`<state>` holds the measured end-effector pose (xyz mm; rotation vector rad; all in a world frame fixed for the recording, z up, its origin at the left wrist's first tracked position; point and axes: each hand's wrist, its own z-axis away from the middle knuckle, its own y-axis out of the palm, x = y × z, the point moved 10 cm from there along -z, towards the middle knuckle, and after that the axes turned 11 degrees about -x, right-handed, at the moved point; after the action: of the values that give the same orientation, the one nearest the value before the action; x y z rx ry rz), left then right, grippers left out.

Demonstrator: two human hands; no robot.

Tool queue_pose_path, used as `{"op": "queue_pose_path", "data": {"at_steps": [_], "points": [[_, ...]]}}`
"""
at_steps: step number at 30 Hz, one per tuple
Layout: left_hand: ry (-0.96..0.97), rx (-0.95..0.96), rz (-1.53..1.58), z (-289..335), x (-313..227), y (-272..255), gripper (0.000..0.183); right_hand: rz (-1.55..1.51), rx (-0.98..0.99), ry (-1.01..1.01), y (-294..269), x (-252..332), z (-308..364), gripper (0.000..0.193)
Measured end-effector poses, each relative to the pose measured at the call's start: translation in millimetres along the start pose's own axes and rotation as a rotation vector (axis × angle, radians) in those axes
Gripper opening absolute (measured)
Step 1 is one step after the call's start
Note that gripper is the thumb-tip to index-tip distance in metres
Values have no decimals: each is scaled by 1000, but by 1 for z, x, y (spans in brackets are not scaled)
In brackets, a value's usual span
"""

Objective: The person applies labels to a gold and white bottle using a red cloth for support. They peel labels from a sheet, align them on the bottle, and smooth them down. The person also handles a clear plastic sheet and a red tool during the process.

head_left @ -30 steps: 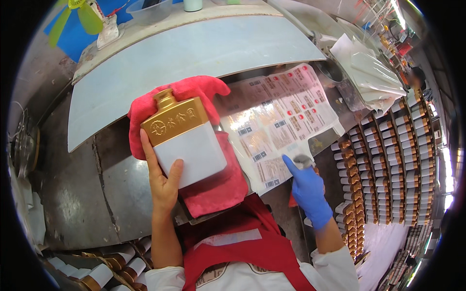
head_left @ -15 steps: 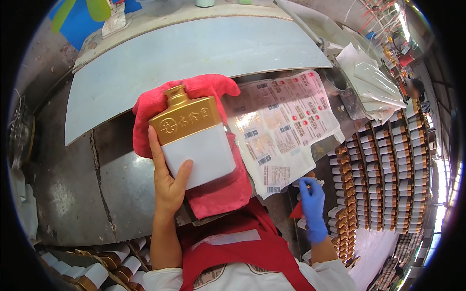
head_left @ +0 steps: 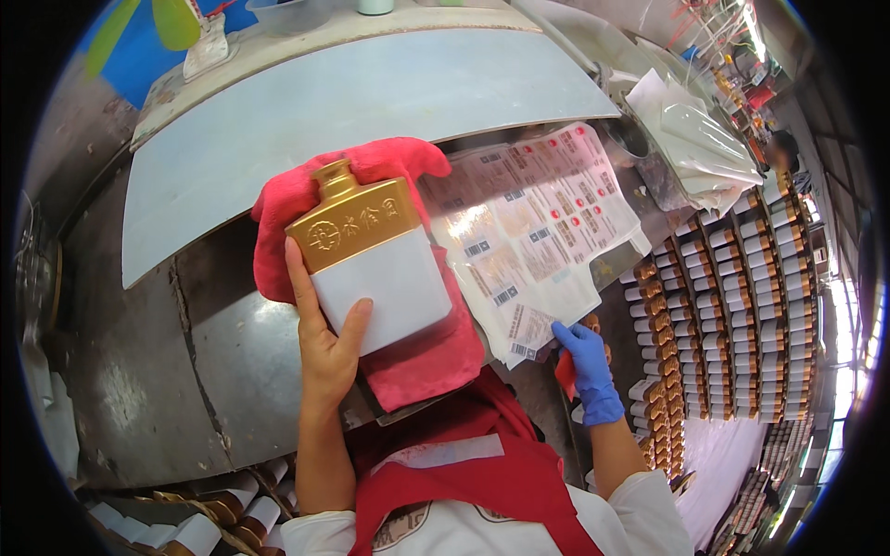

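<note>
A flat bottle (head_left: 385,292), white below with a gold shoulder and neck, lies tilted on a red towel (head_left: 431,357). My left hand (head_left: 331,357) grips it from the lower left, thumb across the white front and fingers along its side. My right hand (head_left: 586,357), in a blue glove, pinches the edge of a small clear printed label (head_left: 532,332) at the near corner of the label sheets (head_left: 565,289). That label sits askew there. Below the gloved fingers a red flat piece (head_left: 565,374) shows in part; whether the hand holds it I cannot tell.
A pale board (head_left: 371,79) spans the back of the metal table (head_left: 120,361). Clear plastic sheets (head_left: 695,139) hang at the far right. Racks of similar bottles (head_left: 714,324) stand to the right, more bottles (head_left: 195,535) at lower left. A green-bladed fan (head_left: 176,23) is far left.
My gloved right hand has moved up and left onto the label, which has turned askew on the sheet. The left hand still holds the bottle almost in place.
</note>
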<state>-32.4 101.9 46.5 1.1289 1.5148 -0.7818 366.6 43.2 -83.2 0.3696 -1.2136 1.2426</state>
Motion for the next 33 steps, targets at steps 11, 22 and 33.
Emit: {"op": "queue_pose_path", "data": {"at_steps": [11, 22, 33], "points": [[11, 13, 35, 1, 0, -2, 84, -48, -66, 9, -6, 18, 16, 21], [-5, 1, 60, 3, -2, 1, 85, 514, -316, -769, -2, 94, 72, 13], [318, -195, -489, 39, -48, -9, 60, 440, 213, -1409, 51, 234, 178, 15]]}}
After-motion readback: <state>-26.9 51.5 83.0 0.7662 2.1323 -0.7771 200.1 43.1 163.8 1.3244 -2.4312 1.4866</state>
